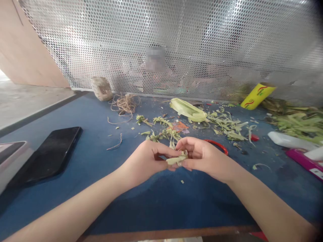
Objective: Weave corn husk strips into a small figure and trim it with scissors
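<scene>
Both hands meet over the front middle of the blue table. My left hand (148,163) pinches one end of a small folded strip of pale green husk (174,160) between thumb and fingers. From the other side, the curled fingers of my right hand (202,154) grip the same strip. Just behind the fingers lie small leafy green sprigs (161,134) and orange scraps (180,126). A red ring-like handle (218,145) shows partly behind my right hand. Farther back rests a larger pale green corn husk (188,110).
Tangled brown twine (126,103) and a pale roll (101,88) sit at the back left. A black phone (50,154) lies at left. Right are shredded strips (229,124), a yellow tube (257,96), heaped leaves (300,121) and a purple object (302,161). Perforated metal mesh (121,43) borders the back.
</scene>
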Available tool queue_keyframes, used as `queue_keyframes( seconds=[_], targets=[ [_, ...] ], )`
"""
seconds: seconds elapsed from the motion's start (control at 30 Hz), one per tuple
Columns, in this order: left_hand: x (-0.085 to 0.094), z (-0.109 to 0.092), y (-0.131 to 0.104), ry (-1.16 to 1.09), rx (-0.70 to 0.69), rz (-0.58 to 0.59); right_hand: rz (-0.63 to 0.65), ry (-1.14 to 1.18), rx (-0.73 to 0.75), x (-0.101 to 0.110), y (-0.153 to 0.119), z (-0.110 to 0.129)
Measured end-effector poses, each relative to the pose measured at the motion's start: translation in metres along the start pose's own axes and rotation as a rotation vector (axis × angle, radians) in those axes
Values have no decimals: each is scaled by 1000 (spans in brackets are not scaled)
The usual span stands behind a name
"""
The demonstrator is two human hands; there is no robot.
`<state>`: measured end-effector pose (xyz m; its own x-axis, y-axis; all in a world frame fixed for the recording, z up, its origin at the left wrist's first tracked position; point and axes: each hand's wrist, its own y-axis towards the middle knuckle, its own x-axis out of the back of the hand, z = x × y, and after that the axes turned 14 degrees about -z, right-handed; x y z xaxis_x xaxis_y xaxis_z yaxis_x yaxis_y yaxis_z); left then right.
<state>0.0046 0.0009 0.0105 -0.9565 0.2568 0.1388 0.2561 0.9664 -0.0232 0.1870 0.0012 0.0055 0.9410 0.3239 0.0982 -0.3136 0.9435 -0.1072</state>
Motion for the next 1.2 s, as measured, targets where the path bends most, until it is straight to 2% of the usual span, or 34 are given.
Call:
queue_keyframes(
  seconds=[0.23, 0.37, 0.5, 0.83, 0.93, 1.07, 1.2],
  targets=[
    [2, 3, 0, -81, -13, 75, 24, 63, -31, 3, 0, -2],
    [3, 2, -1, -88, 14, 43, 36, 61, 17, 2, 2, -1],
    [4, 0, -2, -112, 49, 32, -7, 30, 47, 2, 1, 0],
    [-2, -3, -1, -71, -8, -46, -61, -20, 23, 0, -1, 3],
    [-2, -6, -2, -13, -45, -67, -40, 15, 15, 1, 0, 3],
    [-2, -8, -3, 16, -111, -6, -8, 111, -35, 0, 1, 1],
    [-5, -6, -4, -21, -100, -65, -21, 217, -65, -3, -1, 1]
  ],
)
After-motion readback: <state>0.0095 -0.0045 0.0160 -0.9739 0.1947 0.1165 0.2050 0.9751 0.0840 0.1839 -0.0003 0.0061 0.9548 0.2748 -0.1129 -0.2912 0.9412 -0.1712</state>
